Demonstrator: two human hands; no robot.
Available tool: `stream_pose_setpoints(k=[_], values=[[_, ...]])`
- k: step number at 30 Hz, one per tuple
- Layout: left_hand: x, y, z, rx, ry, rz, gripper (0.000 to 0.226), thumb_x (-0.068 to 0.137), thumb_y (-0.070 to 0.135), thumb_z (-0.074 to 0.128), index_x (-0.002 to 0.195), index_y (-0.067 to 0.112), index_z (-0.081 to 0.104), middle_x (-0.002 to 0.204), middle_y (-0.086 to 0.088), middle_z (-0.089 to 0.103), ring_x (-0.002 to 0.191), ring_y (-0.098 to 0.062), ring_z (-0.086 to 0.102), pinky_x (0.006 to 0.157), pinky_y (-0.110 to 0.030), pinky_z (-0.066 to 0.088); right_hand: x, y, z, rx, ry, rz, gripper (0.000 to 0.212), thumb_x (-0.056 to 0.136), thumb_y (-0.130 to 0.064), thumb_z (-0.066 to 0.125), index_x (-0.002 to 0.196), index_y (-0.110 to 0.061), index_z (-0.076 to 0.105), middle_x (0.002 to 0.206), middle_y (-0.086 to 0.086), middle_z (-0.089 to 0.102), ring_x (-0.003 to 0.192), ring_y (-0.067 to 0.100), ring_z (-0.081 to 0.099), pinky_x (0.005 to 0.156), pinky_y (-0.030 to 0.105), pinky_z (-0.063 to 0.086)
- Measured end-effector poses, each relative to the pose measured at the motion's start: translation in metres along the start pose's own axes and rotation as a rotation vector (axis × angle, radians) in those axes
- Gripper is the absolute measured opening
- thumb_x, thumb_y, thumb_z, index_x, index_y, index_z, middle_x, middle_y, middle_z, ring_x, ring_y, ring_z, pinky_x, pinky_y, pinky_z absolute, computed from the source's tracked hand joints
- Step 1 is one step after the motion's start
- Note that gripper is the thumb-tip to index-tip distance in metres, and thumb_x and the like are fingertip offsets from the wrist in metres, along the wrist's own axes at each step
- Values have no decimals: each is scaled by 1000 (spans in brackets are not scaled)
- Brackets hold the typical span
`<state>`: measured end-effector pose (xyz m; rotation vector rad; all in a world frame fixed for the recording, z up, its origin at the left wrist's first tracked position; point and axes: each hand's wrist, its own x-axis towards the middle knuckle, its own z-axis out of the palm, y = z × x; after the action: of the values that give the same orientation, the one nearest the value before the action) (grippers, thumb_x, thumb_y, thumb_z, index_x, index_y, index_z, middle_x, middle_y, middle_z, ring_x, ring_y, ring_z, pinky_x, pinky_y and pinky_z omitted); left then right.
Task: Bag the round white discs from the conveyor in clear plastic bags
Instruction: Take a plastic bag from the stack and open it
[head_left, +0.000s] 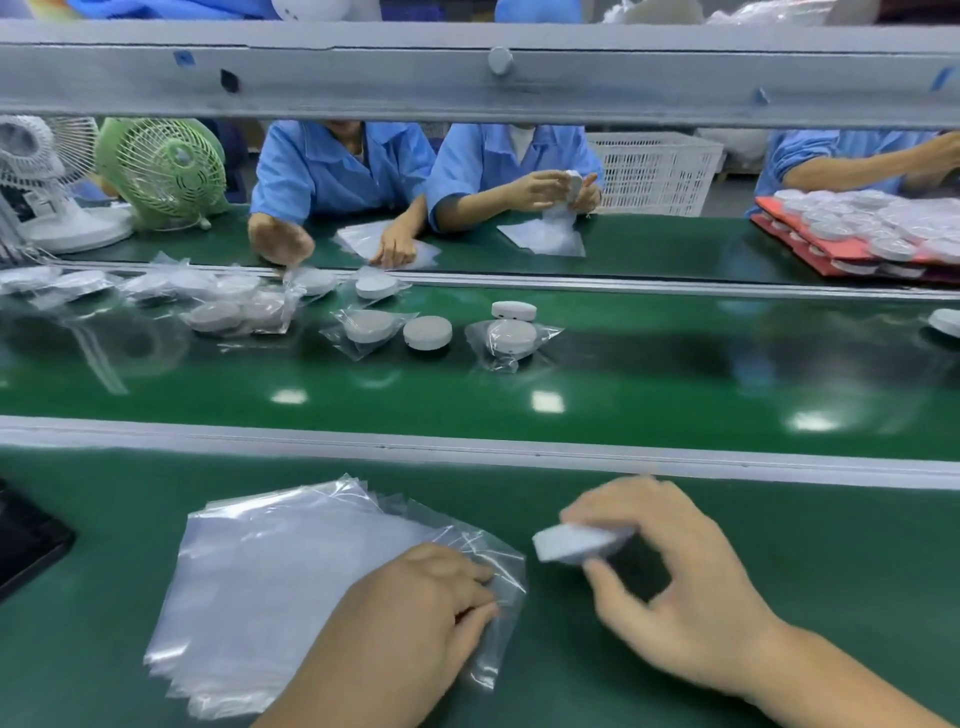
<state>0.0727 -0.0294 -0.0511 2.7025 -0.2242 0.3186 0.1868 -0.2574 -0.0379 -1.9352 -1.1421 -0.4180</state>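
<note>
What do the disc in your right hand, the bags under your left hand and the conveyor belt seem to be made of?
Disc in the right hand: probably moulded plastic, matt white, evenly coloured; blurred, so unsure. Bags under the left hand: thin clear plastic film, glossy, creased, green showing through. Conveyor belt: likely smooth green PVC or rubber, glossy enough to mirror lights.

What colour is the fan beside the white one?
Light green fan, clearest in the head view.

The green bench (831, 545) holds stacked clear bags (291, 582); the conveyor (675, 374) carries white discs (427, 332), some bagged.
</note>
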Motion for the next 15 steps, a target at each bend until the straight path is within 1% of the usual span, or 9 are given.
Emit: stream_pose_setpoints(k=[2, 4, 6, 8, 9, 11, 12, 13, 15], values=[[-1, -1, -3, -117, 122, -101, 14, 86, 43, 67, 93, 40, 78, 98, 33, 70, 97, 11, 63, 87, -14, 52, -4, -3, 6, -42, -40, -207, 40, 80, -12, 76, 113, -31, 66, 121, -20, 68, 111, 11, 67, 87, 34, 52], [-2, 3, -8, -259, 247, -226, 17, 88, 50, 60, 86, 46, 76, 98, 41, 66, 97, 15, 62, 85, -3, 44, -6, -5, 10, 15, -47, -297, 31, 82, -4, 73, 106, -24, 74, 120, -15, 71, 114, 16, 68, 90, 35, 54], [0, 10, -13, -376, 299, -299, 12, 87, 50, 63, 83, 51, 75, 95, 42, 67, 97, 16, 62, 84, 1, 41, -6, -5, 12, 51, -58, -331, 25, 86, 1, 72, 102, -16, 80, 118, -7, 73, 114, 21, 69, 92, 35, 55], [0, 15, -14, -623, 255, -299, 11, 85, 45, 71, 92, 48, 78, 98, 31, 72, 98, 10, 66, 86, -5, 47, -4, -9, 14, 145, -42, -256, 22, 87, 1, 76, 104, -12, 81, 115, -1, 73, 109, 22, 71, 89, 34, 58], [-2, 18, -16, -772, 170, -283, 19, 81, 44, 77, 100, 47, 77, 102, 26, 74, 100, 7, 67, 88, -10, 50, -2, -14, 15, 205, -12, -190, 19, 87, -5, 80, 104, -14, 82, 112, 0, 73, 104, 20, 72, 85, 32, 59], [-6, 23, -17, -892, 22, -252, 54, 65, 43, 91, 113, 52, 70, 108, 22, 74, 105, 3, 68, 88, -12, 51, 0, -23, 18, 296, 85, -64, 17, 84, -26, 84, 99, -19, 82, 107, -6, 75, 101, 16, 74, 83, 30, 59], [-6, 25, -14, -873, 44, -254, 63, 60, 42, 93, 115, 54, 67, 108, 22, 74, 104, 3, 68, 85, -10, 51, 2, -28, 20, 315, 117, 3, 20, 83, -37, 84, 98, -23, 82, 109, -10, 76, 110, 16, 71, 90, 30, 57], [-5, 27, -11, -843, 154, -269, 61, 61, 39, 94, 114, 54, 67, 106, 22, 74, 100, 1, 70, 82, -10, 52, 4, -32, 21, 333, 106, 79, 24, 83, -47, 81, 99, -30, 82, 117, -13, 75, 125, 16, 64, 101, 29, 52], [2, 32, -10, -835, 443, -302, 39, 74, 33, 88, 107, 46, 71, 103, 18, 76, 96, -3, 71, 81, -14, 54, 12, -39, 21, 423, -66, 277, 31, 78, -64, 76, 104, -48, 78, 140, -21, 61, 144, 5, 43, 115, 26, 38]])
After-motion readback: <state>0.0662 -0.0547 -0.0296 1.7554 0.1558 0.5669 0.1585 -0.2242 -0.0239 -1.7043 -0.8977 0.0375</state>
